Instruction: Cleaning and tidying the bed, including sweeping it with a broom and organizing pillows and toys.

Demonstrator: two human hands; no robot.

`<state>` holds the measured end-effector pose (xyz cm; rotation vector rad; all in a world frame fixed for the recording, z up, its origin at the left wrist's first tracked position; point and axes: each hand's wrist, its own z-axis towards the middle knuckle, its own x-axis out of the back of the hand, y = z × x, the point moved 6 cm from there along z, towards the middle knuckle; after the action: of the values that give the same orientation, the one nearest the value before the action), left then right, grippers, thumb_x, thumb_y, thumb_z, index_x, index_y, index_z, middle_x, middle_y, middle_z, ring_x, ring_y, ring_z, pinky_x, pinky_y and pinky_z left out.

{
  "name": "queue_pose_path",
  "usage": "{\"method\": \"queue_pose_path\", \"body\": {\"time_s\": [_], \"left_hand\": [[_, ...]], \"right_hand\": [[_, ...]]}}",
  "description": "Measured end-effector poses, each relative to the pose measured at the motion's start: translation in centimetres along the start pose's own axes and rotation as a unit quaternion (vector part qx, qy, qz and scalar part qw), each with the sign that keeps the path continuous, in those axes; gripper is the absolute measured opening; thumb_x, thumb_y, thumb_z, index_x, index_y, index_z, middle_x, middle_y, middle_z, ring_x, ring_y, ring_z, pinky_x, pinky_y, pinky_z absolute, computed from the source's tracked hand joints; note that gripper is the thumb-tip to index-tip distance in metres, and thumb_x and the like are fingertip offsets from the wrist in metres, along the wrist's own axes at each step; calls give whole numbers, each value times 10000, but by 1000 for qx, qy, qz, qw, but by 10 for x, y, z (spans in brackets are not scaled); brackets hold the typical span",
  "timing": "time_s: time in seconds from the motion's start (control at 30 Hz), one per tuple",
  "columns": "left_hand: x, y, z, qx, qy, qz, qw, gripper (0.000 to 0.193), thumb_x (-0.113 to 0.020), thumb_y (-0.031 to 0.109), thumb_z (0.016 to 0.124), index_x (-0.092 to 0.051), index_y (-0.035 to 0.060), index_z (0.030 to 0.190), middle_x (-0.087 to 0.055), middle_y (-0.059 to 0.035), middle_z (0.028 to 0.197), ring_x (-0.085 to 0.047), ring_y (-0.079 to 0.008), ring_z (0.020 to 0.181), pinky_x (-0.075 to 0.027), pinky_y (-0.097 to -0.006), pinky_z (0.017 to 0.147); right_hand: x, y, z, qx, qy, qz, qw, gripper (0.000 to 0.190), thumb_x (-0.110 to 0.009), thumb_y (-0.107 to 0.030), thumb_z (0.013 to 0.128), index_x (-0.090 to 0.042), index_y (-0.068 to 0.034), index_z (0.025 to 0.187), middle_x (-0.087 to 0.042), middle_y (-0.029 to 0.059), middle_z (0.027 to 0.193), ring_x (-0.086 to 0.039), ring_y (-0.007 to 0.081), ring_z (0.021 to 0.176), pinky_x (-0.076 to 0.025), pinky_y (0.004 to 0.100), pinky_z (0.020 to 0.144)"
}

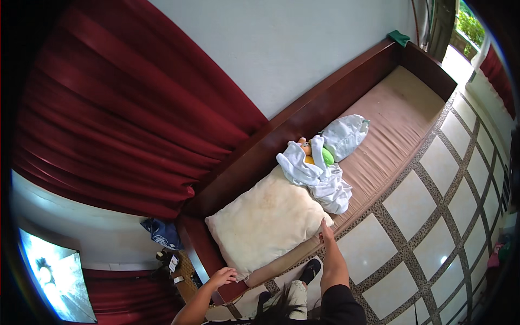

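Note:
A cream pillow (270, 217) with faint brownish stains lies flat on the near end of a long beige cushion (390, 113), set in a dark wooden bench (325, 89). My left hand (222, 278) is at the pillow's near left corner, fingers stretched out and seemingly holding nothing. At the near right corner, my right hand (326, 232) rests against the pillow's edge; whether its fingers pinch the fabric is unclear. Beyond the pillow lies a crumpled white cloth (302, 170), partly covering plush toys (325, 156) in green, orange and yellow. A pale patterned pillow (345, 136) sits just past them.
Dark red curtains (134, 101) hang behind the bench. A navy bag (162, 233) and a woven surface (185, 270) are beside its near end. A lit softbox lamp (55, 276) stands at lower left. Tiled floor (390, 280) spreads along the right, and a green cloth (399, 38) drapes the far corner.

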<state>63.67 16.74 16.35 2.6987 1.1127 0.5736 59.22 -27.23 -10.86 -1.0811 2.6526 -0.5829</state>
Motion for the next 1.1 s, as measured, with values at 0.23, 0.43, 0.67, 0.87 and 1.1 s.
{"method": "queue_pose_path", "body": {"time_s": [0.23,0.43,0.67,0.87,1.1], "left_hand": [[-3,-12,-7,-50,-42,-40,997,411,-412,389,978,-490,82,1240,-579,-58,1208,-590,-173,1018,-444,-354,897],[13,-30,-11,-69,-98,-119,986,405,-407,376,980,-490,71,1234,-586,-58,1191,-597,-186,1004,-465,-345,854],[30,-44,2,-1,-250,-108,962,771,-299,698,874,-491,43,1232,-608,-93,1143,-618,-235,992,-464,-394,817],[10,-6,-59,2,-384,10,923,868,-352,758,818,-511,6,1221,-608,-117,1143,-606,-256,1018,-450,-383,877],[-85,-32,-119,-117,-471,308,818,853,-373,739,824,-505,-1,1226,-603,-118,1152,-599,-255,1031,-446,-376,884]], "right_hand": [[-41,-15,-23,235,-18,-107,966,548,-554,-493,878,-645,41,795,-589,89,573,-574,180,511,-451,324,500],[-109,-36,-178,321,1,-89,943,408,-548,-385,917,-642,-13,781,-552,18,592,-539,122,484,-409,269,438],[-189,-95,-435,482,-20,138,865,345,-558,-309,925,-630,-9,769,-496,-22,545,-447,74,436,-353,258,413],[-197,-74,-634,518,11,217,827,253,-560,-286,932,-641,-69,827,-525,-45,611,-419,26,445,-351,197,420],[-125,-2,-777,579,44,366,727,322,-607,-311,905,-559,-118,651,-461,-45,502,-390,44,378,-305,210,380]]}}
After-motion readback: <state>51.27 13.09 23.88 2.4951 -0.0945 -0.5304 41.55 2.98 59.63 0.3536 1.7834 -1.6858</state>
